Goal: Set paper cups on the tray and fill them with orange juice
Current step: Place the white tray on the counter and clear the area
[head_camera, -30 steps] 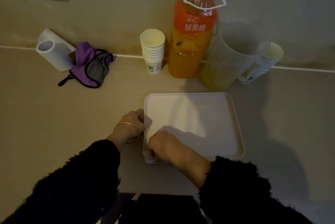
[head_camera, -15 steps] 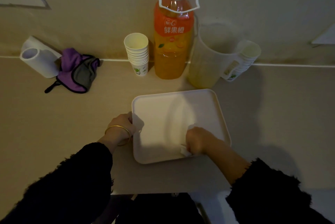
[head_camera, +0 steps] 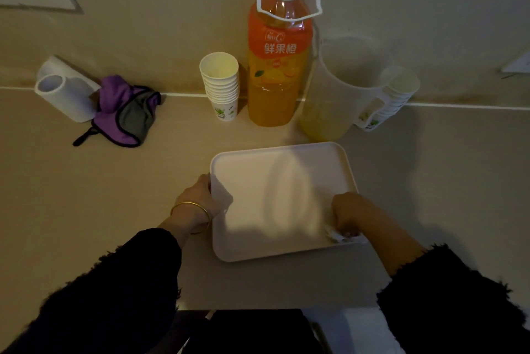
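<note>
The left hand (head_camera: 200, 198) grips the left rim of the white tray (head_camera: 252, 227). The right hand (head_camera: 347, 216), fingers curled, pinches a crumpled tissue (head_camera: 335, 235) at the tray's near-right corner. The stacked paper cups (head_camera: 220, 86) and the orange juice bottle (head_camera: 276, 66) stand beyond both hands.

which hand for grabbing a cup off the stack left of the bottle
Left, probably: left hand holds the tray rim nearer the cup stack; right hand grips a tissue.

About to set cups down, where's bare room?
The tray is bare between the left hand on its left rim and the right hand pinching a tissue at its near-right corner. Crowded by the wall: cup stack, juice bottle, pitcher.
</note>
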